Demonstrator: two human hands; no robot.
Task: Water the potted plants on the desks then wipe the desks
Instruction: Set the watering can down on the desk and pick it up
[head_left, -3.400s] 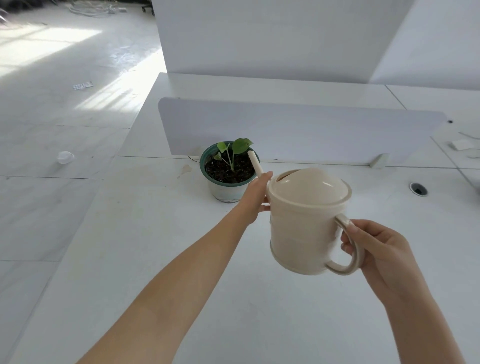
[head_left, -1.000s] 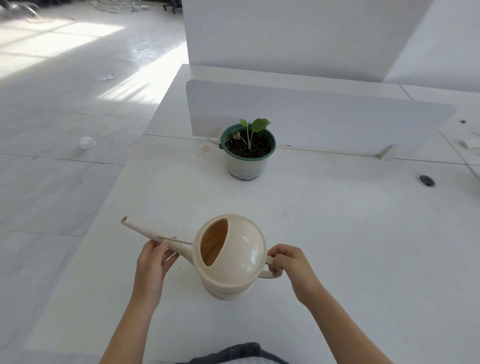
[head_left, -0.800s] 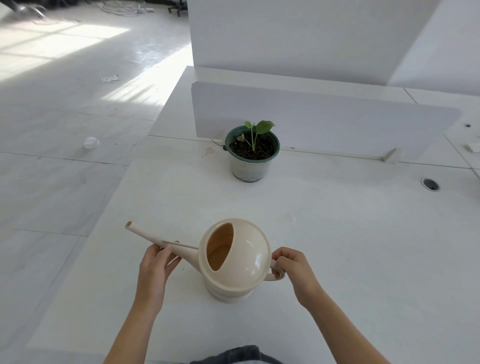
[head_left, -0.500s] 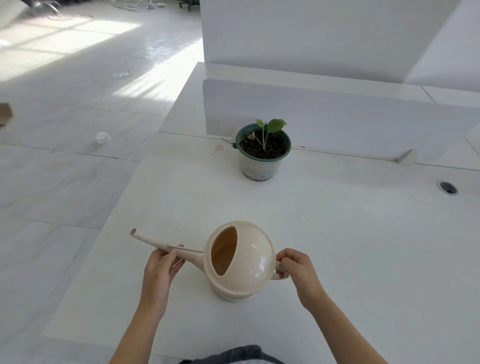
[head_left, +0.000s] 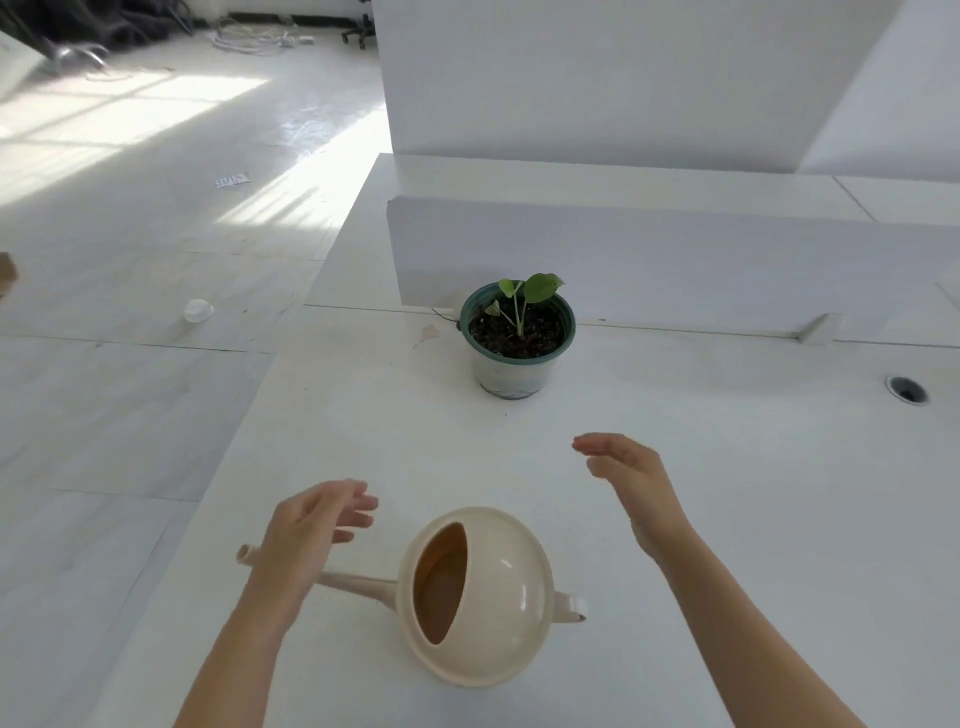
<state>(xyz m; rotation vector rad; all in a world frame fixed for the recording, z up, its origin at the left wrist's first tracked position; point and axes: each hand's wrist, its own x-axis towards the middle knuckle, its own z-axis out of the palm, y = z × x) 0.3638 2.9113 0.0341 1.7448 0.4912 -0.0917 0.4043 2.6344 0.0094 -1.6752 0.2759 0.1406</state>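
A cream watering can stands on the white desk near its front edge, spout pointing left and handle to the right. My left hand hovers above the spout with fingers relaxed and holds nothing. My right hand is raised over the desk to the right of the can, fingers straight, also holding nothing. A small green plant in a green-rimmed pot sits farther back against the low white divider.
A round cable hole is in the desk at the right. The desk's left edge drops to a white tiled floor, where a small white cup lies. A tall white partition rises behind the desks.
Both hands have let go of the watering can, which now stands alone on the desk. The hands have lifted up and away from spout and handle.
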